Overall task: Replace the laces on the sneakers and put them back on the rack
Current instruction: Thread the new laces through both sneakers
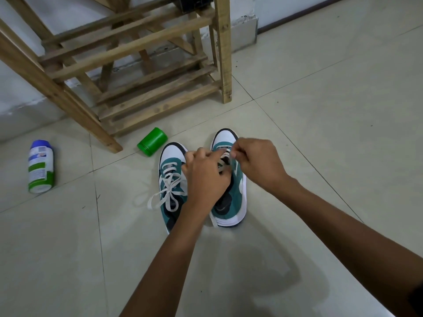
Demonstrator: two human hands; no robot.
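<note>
We see two teal-and-white sneakers side by side on the tiled floor (320, 133), toes pointing away, near the foot of the wooden shoe rack (160, 88); the left sneaker (170, 170) is laced and tied in a bow. Over the right sneaker (238, 193) our left hand (203, 177) curls its fingers around the white lace (223, 164), while our right hand (256, 163) pinches a lace end by the upper eyelets. A green cylindrical container (152, 141) lies left of the shoes, a white-and-green bottle (41, 167) farther left.

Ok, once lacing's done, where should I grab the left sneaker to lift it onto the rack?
Probably at the heel collar of the left sneaker, coming from above on the near side: its heel faces you, the opening is clear behind the tied bow, and the toe already points toward the rack.
</note>
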